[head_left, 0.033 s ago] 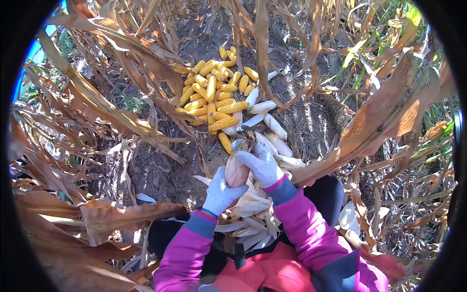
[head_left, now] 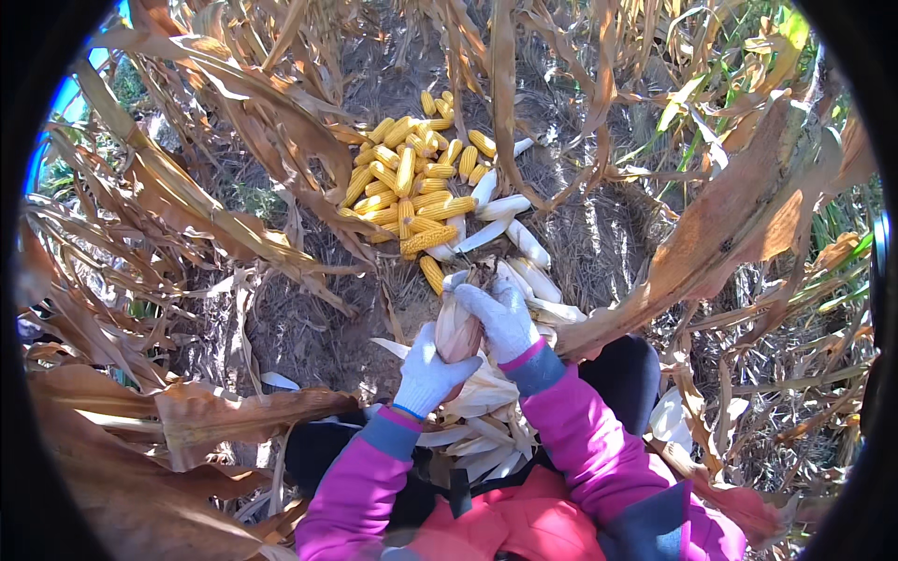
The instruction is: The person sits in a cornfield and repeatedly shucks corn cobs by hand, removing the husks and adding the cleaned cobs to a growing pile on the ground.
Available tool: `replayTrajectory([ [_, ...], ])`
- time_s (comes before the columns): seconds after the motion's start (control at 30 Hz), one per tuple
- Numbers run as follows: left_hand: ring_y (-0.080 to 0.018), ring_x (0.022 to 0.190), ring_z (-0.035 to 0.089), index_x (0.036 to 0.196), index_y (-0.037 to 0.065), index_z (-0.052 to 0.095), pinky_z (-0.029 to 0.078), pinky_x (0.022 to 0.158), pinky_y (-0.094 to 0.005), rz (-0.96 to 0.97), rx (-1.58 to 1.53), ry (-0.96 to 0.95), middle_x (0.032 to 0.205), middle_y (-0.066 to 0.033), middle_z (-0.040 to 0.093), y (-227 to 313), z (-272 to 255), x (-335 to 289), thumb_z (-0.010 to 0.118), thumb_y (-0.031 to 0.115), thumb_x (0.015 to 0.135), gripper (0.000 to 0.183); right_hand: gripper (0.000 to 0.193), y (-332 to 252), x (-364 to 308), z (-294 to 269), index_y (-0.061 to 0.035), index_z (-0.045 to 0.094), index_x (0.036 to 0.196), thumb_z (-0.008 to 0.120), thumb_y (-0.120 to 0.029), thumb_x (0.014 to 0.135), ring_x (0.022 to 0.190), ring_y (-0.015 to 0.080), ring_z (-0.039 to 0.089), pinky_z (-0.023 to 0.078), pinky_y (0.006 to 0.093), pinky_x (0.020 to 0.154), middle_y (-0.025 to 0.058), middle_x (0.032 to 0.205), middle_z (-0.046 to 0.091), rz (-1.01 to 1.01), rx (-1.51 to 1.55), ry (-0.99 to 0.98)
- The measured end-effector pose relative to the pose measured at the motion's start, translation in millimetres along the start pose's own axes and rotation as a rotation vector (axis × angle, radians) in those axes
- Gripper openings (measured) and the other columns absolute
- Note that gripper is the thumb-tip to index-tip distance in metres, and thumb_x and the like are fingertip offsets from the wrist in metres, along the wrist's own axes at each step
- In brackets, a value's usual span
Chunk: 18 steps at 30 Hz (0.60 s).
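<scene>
Between my two white-gloved hands is an ear of corn point(head_left: 458, 332) in its pale, pinkish-brown husk, tilted with its upper end away from me. My left hand point(head_left: 429, 374) is closed round its near, lower end. Higher up on the right side, my right hand point(head_left: 500, 321) grips the husk, its thumb lying across the front; its other fingers are partly hidden. Just beyond the hands lies a heap of bare yellow corn cobs point(head_left: 404, 173). Loose pale husks point(head_left: 486, 407) are piled below my hands, near my lap.
Unpeeled or partly husked ears point(head_left: 529, 245) lie right of the heap. Tall dry corn stalks point(head_left: 201, 206) stand on the left, and a broad brown leaf point(head_left: 692, 262) slants in from the right. The ground point(head_left: 318, 327) is bare soil with dry litter.
Both hands have shifted very slightly, the right one a little to the left, and the husked ear has turned a little between them. The heap of cobs is unchanged.
</scene>
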<state>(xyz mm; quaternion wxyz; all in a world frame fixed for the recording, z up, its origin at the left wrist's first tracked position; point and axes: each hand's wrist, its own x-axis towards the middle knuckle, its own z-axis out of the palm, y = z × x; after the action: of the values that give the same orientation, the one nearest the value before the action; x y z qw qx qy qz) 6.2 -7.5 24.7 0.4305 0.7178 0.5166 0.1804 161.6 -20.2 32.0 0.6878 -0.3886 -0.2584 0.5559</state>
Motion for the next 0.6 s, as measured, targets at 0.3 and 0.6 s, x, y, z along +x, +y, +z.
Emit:
replayTrajectory([
  [0.3, -0.0221, 0.111, 0.064, 0.13, -0.001, 0.054, 0.052, 0.093, -0.0364, -0.057, -0.479, 0.041, 0.122, -0.0135, 0.065, -17.6, 36.0, -37.2, 0.082, 0.024, 0.077, 0.065, 0.017, 23.4, -3.4, -0.2, 0.0002, 0.069, 0.103, 0.056, -0.011, 0.099, 0.085, 0.0124, 0.064, 0.051, 0.0267, 0.078, 0.0071, 0.095, 0.07, 0.003, 0.045, 0.152],
  [0.6, -0.0191, 0.104, 0.063, 0.132, 0.0, 0.052, 0.052, 0.09, -0.033, -0.28, -1.235, 0.241, 0.119, -0.01, 0.064, -8.2, 74.7, -59.5, 0.073, 0.02, 0.09, 0.051, 0.015, 33.6, -2.2, 3.3, -0.0037, 0.062, 0.09, 0.058, -0.013, 0.1, 0.065, 0.018, 0.056, 0.049, 0.0334, 0.067, 0.0055, 0.075, 0.062, 0.097, 0.393, 0.158],
])
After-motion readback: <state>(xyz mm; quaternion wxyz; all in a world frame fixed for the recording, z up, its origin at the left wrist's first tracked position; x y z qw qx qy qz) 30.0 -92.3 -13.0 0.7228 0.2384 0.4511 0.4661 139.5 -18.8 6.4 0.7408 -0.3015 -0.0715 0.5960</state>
